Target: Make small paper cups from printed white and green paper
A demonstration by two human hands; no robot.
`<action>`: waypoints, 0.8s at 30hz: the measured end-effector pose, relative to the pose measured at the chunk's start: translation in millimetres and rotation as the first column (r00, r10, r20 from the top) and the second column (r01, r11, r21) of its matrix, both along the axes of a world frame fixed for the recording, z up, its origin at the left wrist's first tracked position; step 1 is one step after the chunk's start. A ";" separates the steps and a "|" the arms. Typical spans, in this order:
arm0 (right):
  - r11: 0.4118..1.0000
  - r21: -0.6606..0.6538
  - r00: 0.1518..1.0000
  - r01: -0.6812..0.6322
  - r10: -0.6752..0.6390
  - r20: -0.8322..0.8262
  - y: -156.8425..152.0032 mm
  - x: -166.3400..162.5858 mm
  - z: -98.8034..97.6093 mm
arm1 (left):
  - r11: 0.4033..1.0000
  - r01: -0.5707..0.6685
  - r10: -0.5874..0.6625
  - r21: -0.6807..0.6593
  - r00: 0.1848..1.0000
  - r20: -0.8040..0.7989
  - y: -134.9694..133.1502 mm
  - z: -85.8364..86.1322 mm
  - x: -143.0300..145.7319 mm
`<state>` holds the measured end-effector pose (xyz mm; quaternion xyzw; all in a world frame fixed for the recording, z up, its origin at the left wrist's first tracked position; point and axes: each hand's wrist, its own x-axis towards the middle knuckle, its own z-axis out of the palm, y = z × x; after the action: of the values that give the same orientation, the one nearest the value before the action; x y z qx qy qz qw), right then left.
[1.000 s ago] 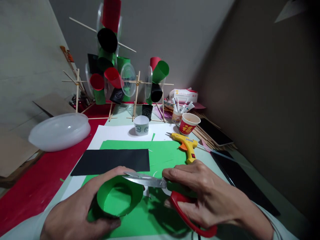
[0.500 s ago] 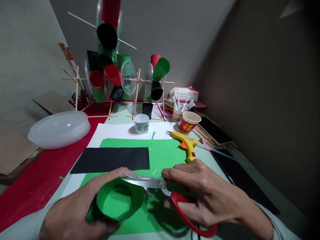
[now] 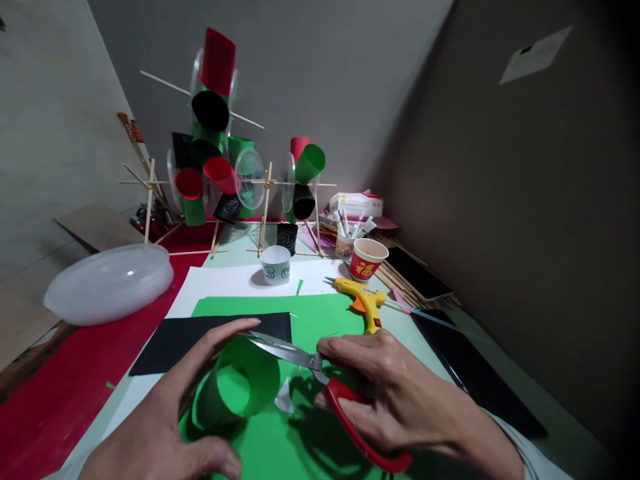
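Observation:
My left hand (image 3: 145,427) curls around a green paper tube (image 3: 255,380), its index finger along the top rim and its thumb out below. The tube is tilted, one opening facing me; fingers behind it are hidden. In my right hand (image 3: 395,393) are scissors with red handles (image 3: 350,427). Their blades (image 3: 285,350) point left and look nearly closed, the tip at the tube's upper edge. Whether the tip touches the paper I cannot tell. A small clear scrap (image 3: 285,398) lies between the hands on a green sheet (image 3: 315,320).
A black paper strip (image 3: 170,343) lies on the left. Beyond are a yellow glue gun (image 3: 367,300), a white paper ring (image 3: 276,265), a red cup (image 3: 369,260) and a pen cup (image 3: 345,245). A stick frame (image 3: 265,220) with colored tubes stands behind; a clear plastic dome (image 3: 110,283) sits left.
The view has tilted up slightly. The green tube has turned and tipped, and my left thumb has moved out from its lower side. The scissors now slant more, still in my right hand.

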<state>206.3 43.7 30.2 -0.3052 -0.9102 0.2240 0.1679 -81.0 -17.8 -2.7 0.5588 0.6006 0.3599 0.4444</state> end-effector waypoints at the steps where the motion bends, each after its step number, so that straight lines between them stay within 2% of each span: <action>1: 1.000 -0.001 1.000 0.001 -0.001 0.002 -0.5 -0.3 -0.1 | 0.999 -0.042 0.042 0.007 0.998 -0.046 0.1 1.1 2.3; 4: 1.000 -0.006 1.000 0.000 0.000 0.005 -1.4 -0.7 -1.2 | 0.995 -0.077 0.084 0.070 0.990 -0.109 0.4 -1.1 4.9; 7: 1.000 -0.010 1.000 0.002 -0.002 0.004 -1.5 -0.5 -2.9 | 0.990 -0.018 0.040 0.138 0.986 -0.162 0.1 -8.7 2.1; 11: 1.000 -0.006 1.000 -0.008 0.008 -0.015 -0.6 -0.4 -4.4 | 0.991 0.021 0.000 0.133 0.988 -0.154 -2.4 -14.4 0.1; 17: 1.000 -0.014 0.999 -0.022 0.022 -0.036 1.0 -1.6 -3.1 | 0.987 0.027 -0.007 0.160 0.992 -0.123 -5.0 -10.6 4.1; 24: 0.998 -0.025 0.998 -0.049 0.048 -0.028 0.8 1.0 -1.0 | 0.979 0.118 -0.087 0.168 0.979 -0.182 -4.8 -10.3 -3.8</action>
<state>207.3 44.5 29.2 -0.2820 -0.9120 0.2441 0.1710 -84.9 -22.6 -13.0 0.6558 0.5729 0.3383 0.3566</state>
